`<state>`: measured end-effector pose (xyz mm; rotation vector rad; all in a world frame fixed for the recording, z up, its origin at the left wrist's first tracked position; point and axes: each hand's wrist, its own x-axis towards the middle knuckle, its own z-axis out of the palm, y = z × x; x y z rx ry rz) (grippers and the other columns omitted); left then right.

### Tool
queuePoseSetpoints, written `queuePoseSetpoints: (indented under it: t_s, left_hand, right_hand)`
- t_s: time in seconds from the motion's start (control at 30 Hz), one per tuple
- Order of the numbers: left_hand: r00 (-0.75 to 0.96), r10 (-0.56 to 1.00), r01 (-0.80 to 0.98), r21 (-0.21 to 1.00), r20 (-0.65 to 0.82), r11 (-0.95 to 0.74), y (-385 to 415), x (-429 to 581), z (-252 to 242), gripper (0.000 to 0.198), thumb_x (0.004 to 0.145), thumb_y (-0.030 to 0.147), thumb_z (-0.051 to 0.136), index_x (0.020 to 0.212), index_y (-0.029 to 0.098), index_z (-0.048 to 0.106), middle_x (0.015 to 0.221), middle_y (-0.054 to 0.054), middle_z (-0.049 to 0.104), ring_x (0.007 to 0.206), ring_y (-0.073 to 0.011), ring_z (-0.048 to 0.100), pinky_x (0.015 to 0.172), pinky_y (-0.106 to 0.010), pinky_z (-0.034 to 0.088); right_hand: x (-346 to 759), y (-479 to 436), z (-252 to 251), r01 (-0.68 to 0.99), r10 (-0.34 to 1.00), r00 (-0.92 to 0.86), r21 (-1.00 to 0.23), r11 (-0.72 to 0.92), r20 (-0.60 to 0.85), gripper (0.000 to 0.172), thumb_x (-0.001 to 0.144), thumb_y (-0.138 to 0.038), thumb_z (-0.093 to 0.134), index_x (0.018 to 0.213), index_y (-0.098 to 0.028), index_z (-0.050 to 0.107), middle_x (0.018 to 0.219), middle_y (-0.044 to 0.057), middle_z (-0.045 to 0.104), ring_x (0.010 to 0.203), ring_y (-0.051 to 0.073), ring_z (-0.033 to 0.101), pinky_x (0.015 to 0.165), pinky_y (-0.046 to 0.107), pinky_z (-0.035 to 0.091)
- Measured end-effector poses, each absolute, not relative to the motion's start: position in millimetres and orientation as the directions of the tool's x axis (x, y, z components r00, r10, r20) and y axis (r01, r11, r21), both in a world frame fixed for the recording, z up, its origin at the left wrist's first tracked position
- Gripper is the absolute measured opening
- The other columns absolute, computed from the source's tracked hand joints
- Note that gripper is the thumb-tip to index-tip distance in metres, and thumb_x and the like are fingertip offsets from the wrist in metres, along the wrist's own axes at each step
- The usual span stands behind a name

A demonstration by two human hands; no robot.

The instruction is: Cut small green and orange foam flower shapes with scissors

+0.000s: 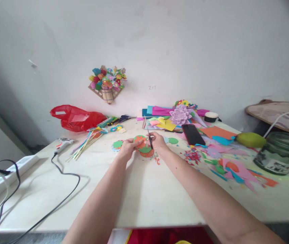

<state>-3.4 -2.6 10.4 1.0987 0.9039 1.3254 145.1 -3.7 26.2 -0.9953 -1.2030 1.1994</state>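
My left hand pinches the edge of an orange flower-shaped cut-out lying over a green disc. My right hand is closed around a slim dark tool whose thin end points up. I cannot make out its exact kind. Its lower end is close to the orange and green piece. Under the hands an orange disc lies on the table among tiny coloured scraps. Left of my left hand is a green and light-blue cut-out. Beyond my right hand lies another green disc.
To the left are a glue gun with its cord, a power strip, thin sticks and a red plastic bag. On the right lie a phone, coloured scraps and a glass jar. Behind is a wall.
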Motion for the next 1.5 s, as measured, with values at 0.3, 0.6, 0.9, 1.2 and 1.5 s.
queuePoseSetpoints:
  t_s: [0.3, 0.6, 0.9, 1.2, 1.5]
  left_hand:
    - [0.096, 0.988, -0.279, 0.956, 0.118, -0.087, 0.8, -7.0, 6.9, 0.028, 0.049, 0.028, 0.084, 0.066, 0.010, 0.072, 0.063, -0.008, 0.070, 0.058, -0.0155, 0.062, 0.061, -0.026, 0.048]
    - [0.176, 0.980, -0.226, 0.973, 0.094, -0.053, -1.9, -7.3, 7.6, 0.023, 0.049, 0.026, 0.083, 0.062, 0.011, 0.071, 0.060, -0.007, 0.069, 0.053, -0.0142, 0.059, 0.057, -0.025, 0.046]
    - [0.104, 0.992, -0.199, 0.979, 0.068, -0.046, 0.3, -6.0, 4.6, 0.027, 0.048, 0.029, 0.083, 0.064, 0.012, 0.071, 0.063, -0.008, 0.070, 0.057, -0.0169, 0.062, 0.059, -0.027, 0.048]
    - [0.068, 0.994, -0.279, 0.958, 0.090, -0.068, 2.0, -3.9, 1.2, 0.023, 0.052, 0.026, 0.081, 0.066, 0.012, 0.070, 0.065, -0.007, 0.070, 0.058, -0.0166, 0.063, 0.060, -0.027, 0.049]
    - [-0.130, 0.988, -0.505, 0.852, 0.080, -0.135, 5.2, -8.7, 8.4, 0.024, 0.047, 0.017, 0.082, 0.066, 0.012, 0.068, 0.067, -0.005, 0.070, 0.063, -0.0155, 0.064, 0.070, -0.030, 0.052]
  right_hand:
    - [147.5, -1.3, 26.2, -0.203, 0.999, -0.015, -0.978, 0.035, 0.039, 0.038, 0.051, -0.018, 0.076, 0.083, -0.017, 0.055, 0.051, -0.007, 0.054, 0.043, 0.008, 0.051, 0.044, 0.020, 0.038]
    - [156.1, 2.5, 26.9, -0.186, 0.993, -0.094, -0.981, 0.052, 0.070, 0.042, 0.050, -0.017, 0.075, 0.087, -0.017, 0.057, 0.060, -0.004, 0.059, 0.055, 0.010, 0.055, 0.047, 0.019, 0.037]
    - [150.1, 2.6, 25.7, -0.132, 0.990, -0.018, -0.981, 0.139, 0.143, 0.033, 0.055, -0.016, 0.069, 0.085, -0.017, 0.056, 0.054, -0.007, 0.054, 0.051, 0.011, 0.052, 0.048, 0.021, 0.039]
    - [149.1, 0.2, 26.7, -0.156, 0.993, -0.002, -0.981, 0.114, 0.115, 0.031, 0.056, -0.017, 0.069, 0.084, -0.018, 0.055, 0.051, -0.007, 0.053, 0.045, 0.009, 0.052, 0.042, 0.019, 0.036]
    - [159.9, -2.7, 23.5, -0.084, 0.948, -0.299, -0.992, 0.090, 0.111, 0.036, 0.065, -0.042, 0.072, 0.084, -0.016, 0.055, 0.056, -0.003, 0.058, 0.041, 0.006, 0.049, 0.032, 0.015, 0.023]
